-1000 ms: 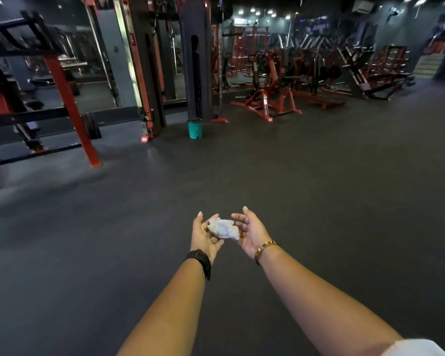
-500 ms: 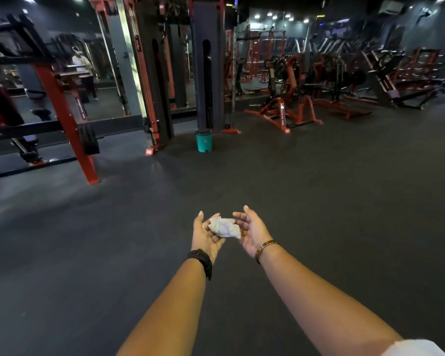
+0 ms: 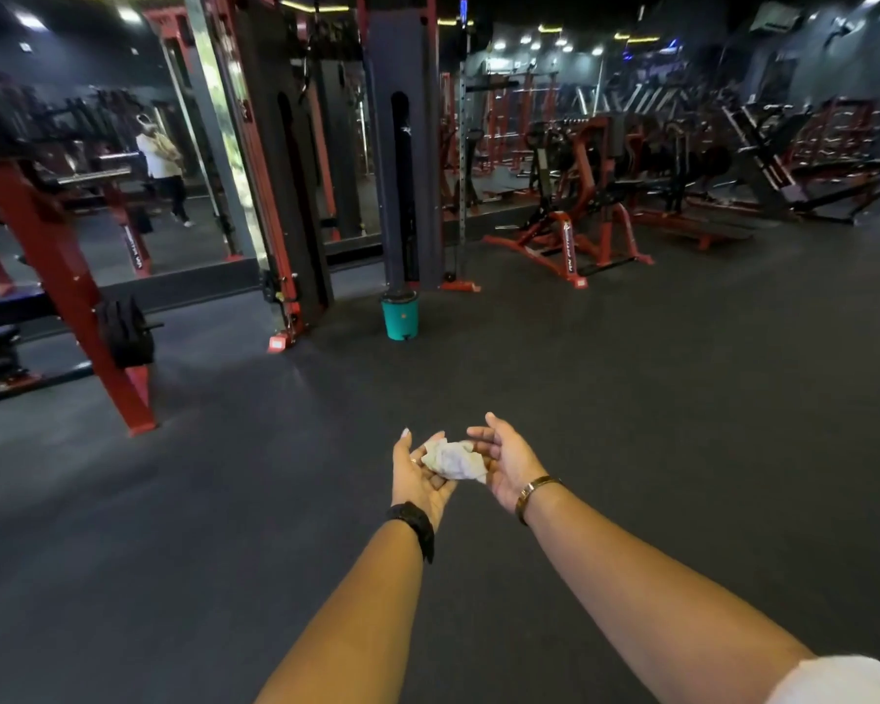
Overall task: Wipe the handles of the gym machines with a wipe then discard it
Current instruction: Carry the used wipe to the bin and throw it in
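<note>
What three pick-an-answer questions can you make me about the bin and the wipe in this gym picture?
1. Where does the bin stand?
A. On a bench
B. Between the person's feet
C. On the floor, at the foot of a dark column

2. What colour is the bin?
A. Red
B. Teal
C. Yellow

3. How is the wipe?
A. Crumpled, held between the left hand and the right hand
B. Spread flat on the floor
C. Hanging from a handle

Answers:
1 C, because it sits on the floor right below the column.
2 B, because its sides are blue-green.
3 A, because it is a scrunched white lump with fingers of both hands on it.
</note>
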`<control>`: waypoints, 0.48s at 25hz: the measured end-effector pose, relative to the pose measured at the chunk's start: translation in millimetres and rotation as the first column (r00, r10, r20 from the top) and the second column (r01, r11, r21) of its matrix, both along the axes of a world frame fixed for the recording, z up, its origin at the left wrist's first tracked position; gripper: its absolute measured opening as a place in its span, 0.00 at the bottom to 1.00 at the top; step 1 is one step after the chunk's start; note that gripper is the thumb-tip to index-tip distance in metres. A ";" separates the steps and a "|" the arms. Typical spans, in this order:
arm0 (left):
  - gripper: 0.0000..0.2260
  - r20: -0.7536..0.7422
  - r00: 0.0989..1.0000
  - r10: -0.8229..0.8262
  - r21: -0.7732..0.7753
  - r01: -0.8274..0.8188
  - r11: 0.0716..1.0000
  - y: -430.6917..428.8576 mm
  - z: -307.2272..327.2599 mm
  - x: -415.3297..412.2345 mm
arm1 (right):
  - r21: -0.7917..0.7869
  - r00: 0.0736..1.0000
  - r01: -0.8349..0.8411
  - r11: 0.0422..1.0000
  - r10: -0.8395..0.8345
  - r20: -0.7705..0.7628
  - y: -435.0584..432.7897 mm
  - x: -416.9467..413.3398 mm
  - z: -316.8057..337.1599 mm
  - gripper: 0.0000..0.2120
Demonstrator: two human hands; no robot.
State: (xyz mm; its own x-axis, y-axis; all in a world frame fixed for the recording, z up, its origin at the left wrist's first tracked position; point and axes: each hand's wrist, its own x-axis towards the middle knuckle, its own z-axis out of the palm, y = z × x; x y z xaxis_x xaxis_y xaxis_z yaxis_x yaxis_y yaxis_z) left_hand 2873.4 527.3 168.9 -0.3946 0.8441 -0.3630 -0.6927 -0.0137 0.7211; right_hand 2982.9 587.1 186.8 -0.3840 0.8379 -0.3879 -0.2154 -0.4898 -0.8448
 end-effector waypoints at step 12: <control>0.24 0.028 0.999 0.041 -0.015 -0.040 0.999 383.6 1.6 -151.0 | 0.022 0.999 0.002 1.000 -0.002 -0.035 379.4 -151.1 0.8 0.17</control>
State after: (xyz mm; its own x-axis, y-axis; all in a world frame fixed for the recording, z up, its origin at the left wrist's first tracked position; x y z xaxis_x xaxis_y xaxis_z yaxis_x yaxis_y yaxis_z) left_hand 2722.4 910.9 170.5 -0.4180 0.8223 -0.3861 -0.7116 -0.0322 0.7019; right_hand 2831.8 966.4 187.6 -0.3953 0.8470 -0.3553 -0.2458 -0.4703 -0.8476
